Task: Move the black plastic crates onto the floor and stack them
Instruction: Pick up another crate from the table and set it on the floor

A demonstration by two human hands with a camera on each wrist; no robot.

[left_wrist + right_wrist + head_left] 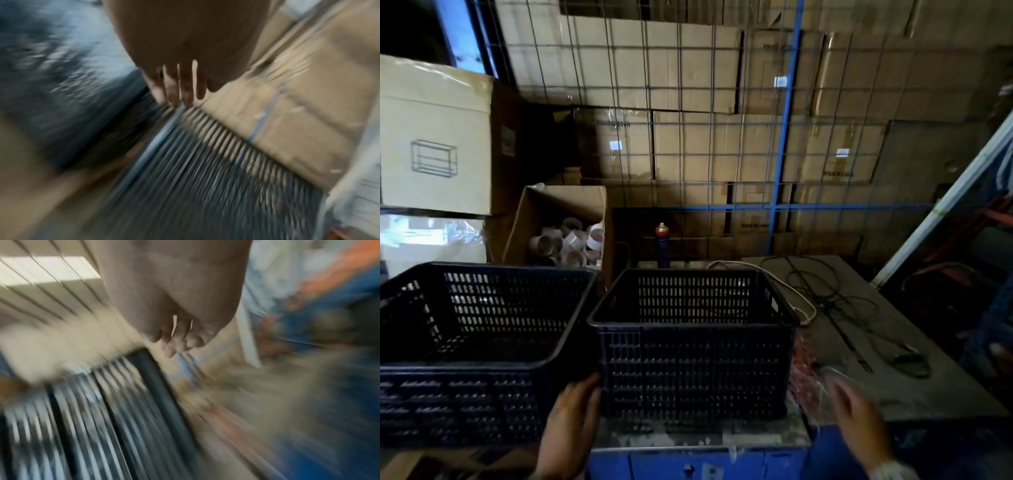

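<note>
Left grip (571, 407) spread against the middle crate (693, 346), right grip (856, 407) spread loose beside cables (859, 308).

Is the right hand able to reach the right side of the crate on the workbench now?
Probably yes. The right hand is open beside the crate, and only loose reddish strands lie between them; the cables lie farther back.
</note>
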